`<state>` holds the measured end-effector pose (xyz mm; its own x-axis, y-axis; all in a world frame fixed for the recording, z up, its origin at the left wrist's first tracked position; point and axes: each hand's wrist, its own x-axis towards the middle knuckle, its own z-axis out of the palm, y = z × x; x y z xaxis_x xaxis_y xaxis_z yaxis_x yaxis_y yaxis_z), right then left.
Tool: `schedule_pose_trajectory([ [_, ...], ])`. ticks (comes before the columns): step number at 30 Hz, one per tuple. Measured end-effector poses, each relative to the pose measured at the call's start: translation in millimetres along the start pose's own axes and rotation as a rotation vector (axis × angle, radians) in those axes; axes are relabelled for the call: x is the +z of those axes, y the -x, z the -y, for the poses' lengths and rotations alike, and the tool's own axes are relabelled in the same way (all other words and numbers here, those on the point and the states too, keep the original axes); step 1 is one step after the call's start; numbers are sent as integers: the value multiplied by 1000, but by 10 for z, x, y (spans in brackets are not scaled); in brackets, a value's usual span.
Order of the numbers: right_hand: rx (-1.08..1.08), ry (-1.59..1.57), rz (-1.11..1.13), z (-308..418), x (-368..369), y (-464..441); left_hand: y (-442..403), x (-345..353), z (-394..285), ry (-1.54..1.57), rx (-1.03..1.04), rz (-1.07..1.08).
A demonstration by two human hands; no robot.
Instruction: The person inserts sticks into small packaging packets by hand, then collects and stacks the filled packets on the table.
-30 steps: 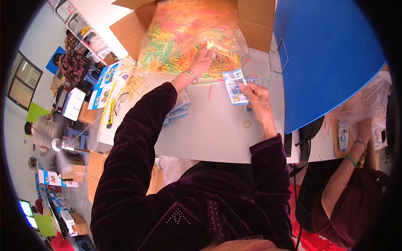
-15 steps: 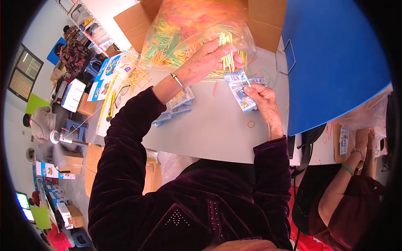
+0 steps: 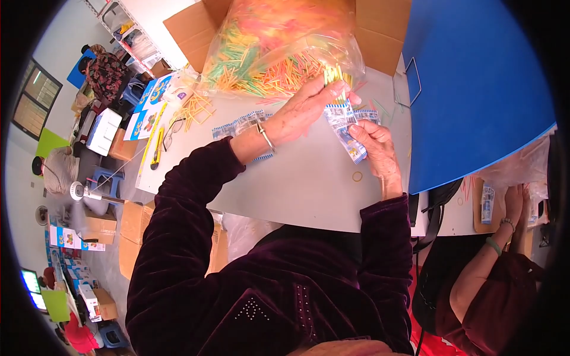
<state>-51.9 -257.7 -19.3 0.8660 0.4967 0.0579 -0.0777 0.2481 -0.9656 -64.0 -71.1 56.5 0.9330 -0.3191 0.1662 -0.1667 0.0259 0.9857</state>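
Observation:
My left hand [image 3: 314, 104] is closed on a bundle of thin yellow and green sticks [image 3: 333, 76], held upright at the top edge of a small blue-and-white packet [image 3: 347, 133]. The packet's side is pinched by my right hand [image 3: 376, 145]. Whether the stick ends are inside the packet is hard to tell. Behind my hands, a clear plastic bag [image 3: 261, 59] of many coloured sticks lies in an open cardboard box [image 3: 380, 35]. More packets [image 3: 237, 126] lie on the table under my left wrist, and another [image 3: 367, 115] is behind my right hand.
A rubber band [image 3: 357, 176] lies on the grey table [image 3: 285, 196]. Loose sticks [image 3: 195, 108], glasses [image 3: 171, 134] and a yellow cutter [image 3: 157, 148] are at the left. A blue panel [image 3: 475, 89] stands at the right, beyond it a co-worker's arm [image 3: 484, 267].
My left hand has lifted the sticks out of the bag and brought them right and down to the packet's top. My right hand has kept its pinch, with the packet tilted more.

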Motion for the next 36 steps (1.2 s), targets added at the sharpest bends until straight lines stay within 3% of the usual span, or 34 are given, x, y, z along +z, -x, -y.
schedule_pose_trajectory([
  [7, -29, -50, 9, 31, 24, 19, 30, 76, -69, 149, -36, -3],
  [11, -84, -74, -1, 40, 77, 28, 39, 90, -13, 109, 18, -11],
  [13, -107, 6, -23, 47, 98, 22, 36, 1, -13, -74, 36, 64],
  [20, -139, -5, -68, 66, 156, 26, 35, -65, -31, -28, 25, 33],
  [25, -161, -90, -111, 11, 190, -2, 11, -101, -63, -526, -2, 122],
  [28, -167, -113, -104, -5, 165, -13, -32, -113, -37, -416, 131, -19],
  [32, -173, -157, -127, 11, 195, -9, -42, -169, -62, -470, 154, 47],
  [34, -167, -194, -97, 24, 194, 1, 8, -107, -182, -628, 15, 100],
  [36, -160, -199, -75, 37, 205, 3, -38, -146, -142, -568, 57, 104],
])
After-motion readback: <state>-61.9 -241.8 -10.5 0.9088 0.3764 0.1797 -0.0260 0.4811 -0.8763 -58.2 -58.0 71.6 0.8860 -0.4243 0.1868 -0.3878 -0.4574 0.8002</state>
